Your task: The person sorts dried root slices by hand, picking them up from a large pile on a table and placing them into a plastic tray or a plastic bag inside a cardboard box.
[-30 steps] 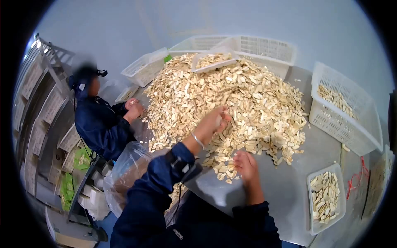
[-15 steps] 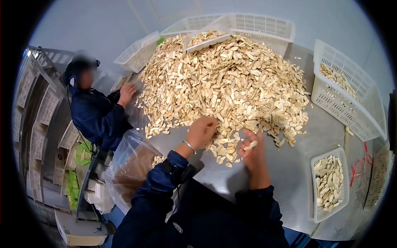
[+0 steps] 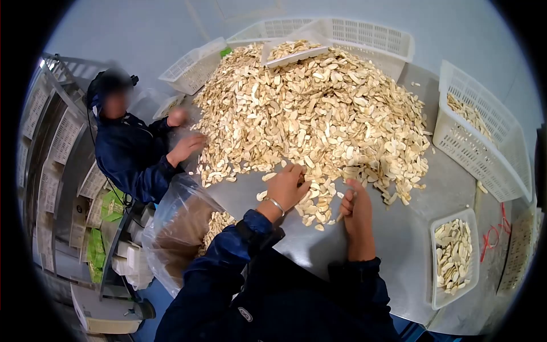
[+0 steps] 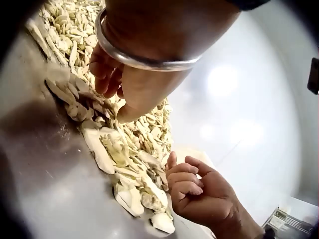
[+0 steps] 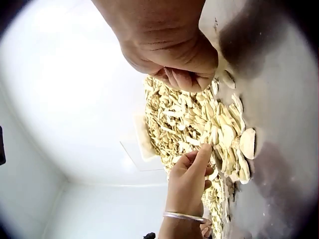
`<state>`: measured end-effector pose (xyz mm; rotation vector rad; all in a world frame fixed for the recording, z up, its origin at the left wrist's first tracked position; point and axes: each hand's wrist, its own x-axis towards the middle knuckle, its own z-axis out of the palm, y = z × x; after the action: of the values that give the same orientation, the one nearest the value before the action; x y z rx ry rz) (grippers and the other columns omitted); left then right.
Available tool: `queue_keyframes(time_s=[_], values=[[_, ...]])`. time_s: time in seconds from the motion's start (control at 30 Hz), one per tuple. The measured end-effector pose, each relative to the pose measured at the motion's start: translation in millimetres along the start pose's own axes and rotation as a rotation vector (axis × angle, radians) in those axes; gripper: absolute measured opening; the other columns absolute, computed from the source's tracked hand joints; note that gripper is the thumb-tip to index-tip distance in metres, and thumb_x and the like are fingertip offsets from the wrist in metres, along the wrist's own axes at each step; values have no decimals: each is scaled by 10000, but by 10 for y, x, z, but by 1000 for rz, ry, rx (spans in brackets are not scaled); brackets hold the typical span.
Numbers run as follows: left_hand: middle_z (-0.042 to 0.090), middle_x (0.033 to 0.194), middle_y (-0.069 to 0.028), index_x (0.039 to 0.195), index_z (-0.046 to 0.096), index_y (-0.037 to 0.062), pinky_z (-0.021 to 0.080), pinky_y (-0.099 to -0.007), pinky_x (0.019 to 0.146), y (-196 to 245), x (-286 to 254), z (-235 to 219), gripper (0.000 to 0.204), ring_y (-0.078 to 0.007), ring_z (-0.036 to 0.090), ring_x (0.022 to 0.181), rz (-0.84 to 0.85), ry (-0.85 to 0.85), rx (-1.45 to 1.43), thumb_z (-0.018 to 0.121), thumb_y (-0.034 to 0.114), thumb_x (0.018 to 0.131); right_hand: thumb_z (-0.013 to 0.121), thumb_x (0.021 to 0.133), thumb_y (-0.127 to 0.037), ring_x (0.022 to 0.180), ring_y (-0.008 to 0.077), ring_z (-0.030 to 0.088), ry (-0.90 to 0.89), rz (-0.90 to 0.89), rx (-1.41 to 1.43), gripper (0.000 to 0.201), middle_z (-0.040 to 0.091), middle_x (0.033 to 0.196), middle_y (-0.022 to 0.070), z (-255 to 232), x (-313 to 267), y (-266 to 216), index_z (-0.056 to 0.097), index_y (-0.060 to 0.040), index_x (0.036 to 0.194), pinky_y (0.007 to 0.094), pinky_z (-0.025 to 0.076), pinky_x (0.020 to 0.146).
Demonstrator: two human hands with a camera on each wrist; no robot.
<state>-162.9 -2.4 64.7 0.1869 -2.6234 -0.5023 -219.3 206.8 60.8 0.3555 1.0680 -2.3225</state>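
Note:
A big heap of pale dried slices (image 3: 319, 114) covers a steel table (image 3: 399, 239). My left hand (image 3: 289, 183), a metal bangle (image 3: 276, 204) on its wrist, rests its straight fingers (image 5: 198, 158) on loose slices (image 4: 112, 149) at the heap's near edge. My right hand (image 3: 354, 206) lies on the table just right of it, by the same loose slices. Its fingers (image 4: 185, 186) are curled into a fist, and a pale sliver shows at the fist's edge in the head view. The two hands are a few centimetres apart.
Another person in dark blue (image 3: 128, 159) works at the heap's left side. A clear plastic bag (image 3: 176, 228) hangs at the table's left edge. White baskets stand at the right (image 3: 484, 154) and back (image 3: 359, 37). A small tray of slices (image 3: 453, 259) sits near right.
My left hand drew back from higher on the heap to its near edge. My right hand, which held up one slice half a second ago, has curled shut and dropped lower. The other person's hands shifted.

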Motion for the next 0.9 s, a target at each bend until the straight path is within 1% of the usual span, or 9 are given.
queue_keyframes(time_s=[0.27,0.3,0.4,0.47,0.5,0.6,0.67,0.8,0.9], values=[[649,758,-117,931,715,79,499,-402,621,-41,113,-29,122,-310,633,681,-4,-161,-161,673,165,857,585,990,-228,507,55,322,-16,-26,-19,212,417,670,-45,-102,30,9,604,-67,1126,230,268,456],[684,754,-83,960,742,79,501,-348,624,-32,182,-161,129,-216,649,655,-25,-292,-157,672,161,889,587,991,-228,507,55,322,-15,-28,-25,210,420,672,-42,-82,30,4,604,-67,1125,229,267,453],[705,773,-29,974,756,66,507,-288,635,-283,527,-417,145,-109,639,686,-59,-510,-489,687,183,922,603,989,-229,499,53,320,-43,-40,-49,207,427,677,-37,-92,65,57,609,-67,1117,229,254,437],[696,774,7,865,736,37,498,-249,625,-354,1041,-666,188,-74,607,692,-170,-378,-588,713,216,917,614,986,-226,489,53,316,-48,-31,-49,202,422,672,-39,-89,83,57,604,-66,1109,230,241,425],[693,793,-10,896,735,32,505,-257,632,-173,1311,-954,230,-76,608,695,-353,-271,-626,692,252,945,616,984,-224,488,53,314,-53,-38,-53,199,418,669,-42,-94,80,60,601,-67,1105,230,242,424],[655,1037,-58,1247,609,-15,531,-282,826,-64,1958,-1291,397,-124,634,880,-248,119,-1025,682,229,942,612,974,-228,494,51,303,-53,-53,-72,178,383,653,-55,-35,18,27,597,-87,1082,223,238,433],[661,1142,-84,1428,467,-14,516,-277,803,2,2032,-1429,614,-127,630,947,-262,150,-1007,700,295,951,606,976,-236,493,51,299,-48,-48,-59,171,364,641,-61,-14,-21,-30,593,-90,1065,223,237,435],[647,900,-35,935,615,46,511,-249,616,-412,1688,-1141,184,-100,596,718,-265,122,-833,721,194,908,588,991,-252,485,51,296,-58,-42,-11,187,349,627,-63,-74,1,-48,585,-76,1053,228,235,432],[582,677,27,714,590,86,437,-227,565,-748,1174,-803,239,-65,524,596,-326,-1,-813,737,156,889,582,995,-256,489,49,294,-46,-36,-10,193,345,628,-65,-76,9,-5,585,-74,1058,225,230,438]])
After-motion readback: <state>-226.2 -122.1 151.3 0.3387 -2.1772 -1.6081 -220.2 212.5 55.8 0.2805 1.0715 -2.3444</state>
